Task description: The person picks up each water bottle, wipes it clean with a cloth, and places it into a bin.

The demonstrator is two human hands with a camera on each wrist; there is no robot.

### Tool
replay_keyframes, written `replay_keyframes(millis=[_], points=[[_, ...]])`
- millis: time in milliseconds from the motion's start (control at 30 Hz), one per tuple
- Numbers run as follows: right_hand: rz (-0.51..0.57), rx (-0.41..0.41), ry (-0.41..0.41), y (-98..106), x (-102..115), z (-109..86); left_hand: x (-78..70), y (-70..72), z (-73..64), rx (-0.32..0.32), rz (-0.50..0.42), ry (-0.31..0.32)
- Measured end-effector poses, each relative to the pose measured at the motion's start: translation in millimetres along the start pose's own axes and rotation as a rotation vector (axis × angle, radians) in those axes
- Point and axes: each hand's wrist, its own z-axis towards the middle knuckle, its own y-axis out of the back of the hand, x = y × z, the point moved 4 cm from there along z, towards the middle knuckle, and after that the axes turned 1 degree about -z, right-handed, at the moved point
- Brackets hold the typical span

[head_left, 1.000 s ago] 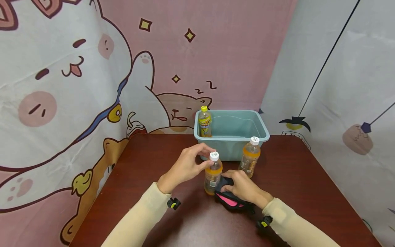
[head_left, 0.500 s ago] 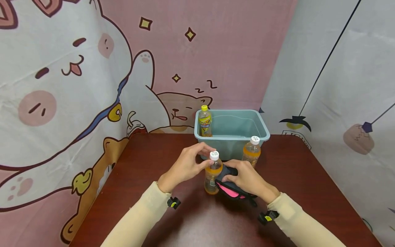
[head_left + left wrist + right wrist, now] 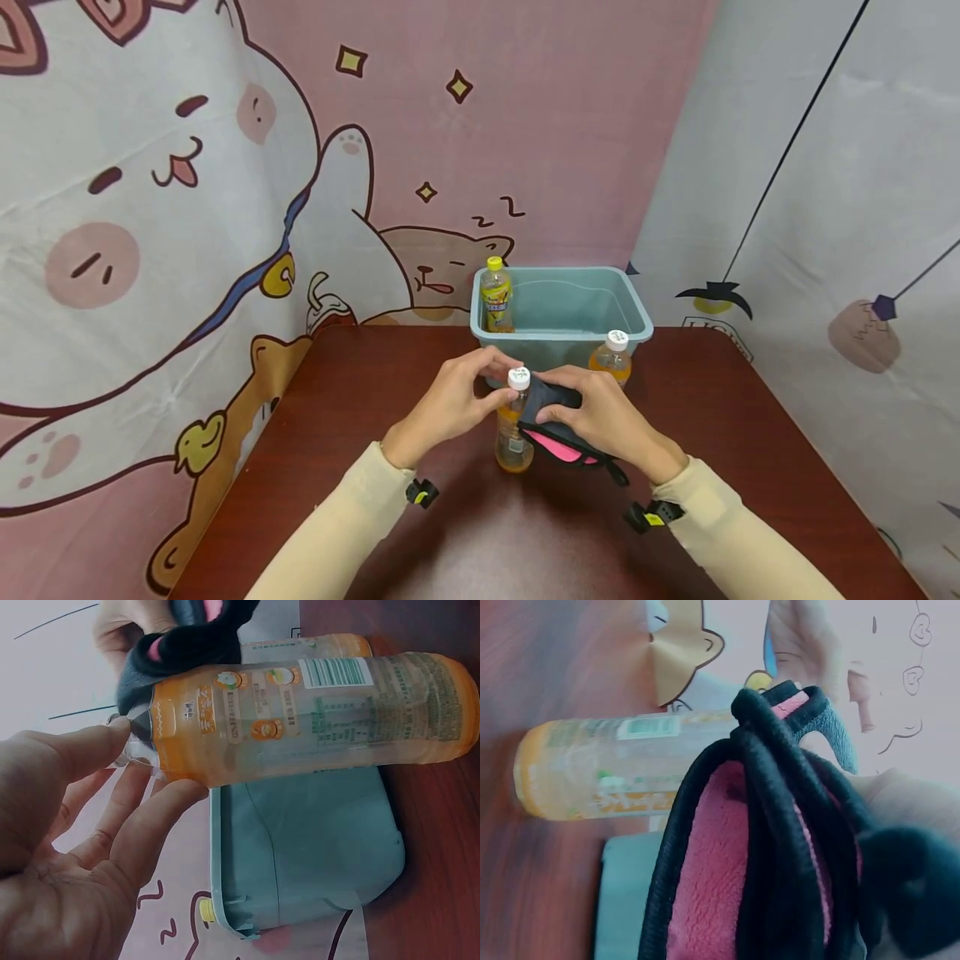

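An orange-labelled plastic bottle with a white cap stands upright on the table. My left hand holds it near the neck, thumb on the near side; in the left wrist view the fingertips meet the top of the label. My right hand grips a folded dark grey cloth with black edging and a pink fleece inside. The cloth lies against the bottle's right side, at shoulder height. Its pink folds fill much of the right wrist view and hide part of the bottle.
Behind the hands is a pale teal tub. Inside its left end stands a yellow-capped bottle. Another white-capped bottle stands before the tub's right side, partly hidden by my right hand. The brown table meets a cartoon-printed cloth backdrop.
My right hand has slid the cloth up along the bottle, from its lower body to near the neck. The left hand has kept its hold in place.
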Motion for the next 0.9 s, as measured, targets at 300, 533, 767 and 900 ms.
replay_keyframes(millis=[300, 533, 767, 900], points=[[-0.004, -0.014, -0.001, 2.1, 6.0, 2.4, 0.3, 0.5, -1.7, 0.000, -0.007, 0.008], [-0.004, -0.030, 0.007, 1.1, 4.3, 1.7, 1.1, 0.7, -1.3, -0.003, -0.010, 0.006], [0.005, -0.022, -0.003, -0.9, 2.1, 0.5, 0.4, 0.7, -1.5, -0.005, -0.010, 0.006], [-0.003, -0.022, -0.014, -1.9, 1.3, -0.7, 0.4, 0.5, -1.8, -0.009, -0.011, 0.006]])
